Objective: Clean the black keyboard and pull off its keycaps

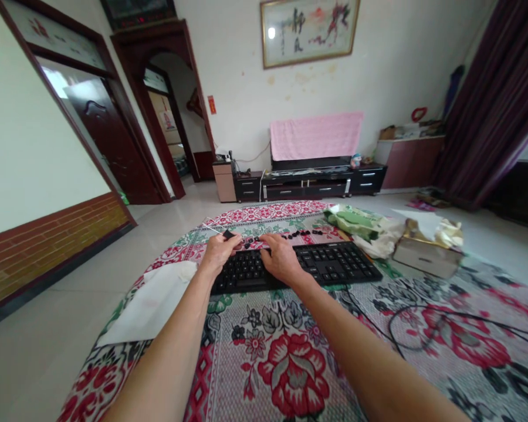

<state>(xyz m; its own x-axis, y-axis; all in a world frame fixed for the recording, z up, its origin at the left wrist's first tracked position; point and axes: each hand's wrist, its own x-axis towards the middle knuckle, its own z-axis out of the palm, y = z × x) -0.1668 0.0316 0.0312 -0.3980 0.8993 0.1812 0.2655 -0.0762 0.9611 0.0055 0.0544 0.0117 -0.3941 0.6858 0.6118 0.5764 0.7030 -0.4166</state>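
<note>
Your keyboard [334, 264] lies flat on the table, a long black slab of dull plastic with square-edged keys in close rows. Your left hand [219, 254] is over its left part, thumb and fingers pinching a small dark piece [228, 234]. A thin pale rod [213, 227] juts out from there, beyond the keyboard's back edge; you cannot tell whether the two are joined. Your right hand [280, 258] lies over the keyboard's middle, fingers bent toward its back edge; whether they grip anything, you cannot tell. Just behind the keyboard, small blocky black keycaps [305, 232] are strewn in a loose line.

Under the keyboard spreads a woven-looking tablecloth [242, 351], patterned with red and grey flowers. To the keyboard's left is a smooth white sheet [152, 308] with straight edges. Off its right back corner sit a glossy, creased green packet [354, 220], crumpled white wrapping [381, 237] and a flat-sided box [426, 256], crowding that end. A thin black cable [393, 337] loops over the cloth in front of the keyboard's right end.

You have flat room in front of the keyboard, between your forearms. Behind the keycaps, a narrower strip of cloth runs to the table's curved far edge.
</note>
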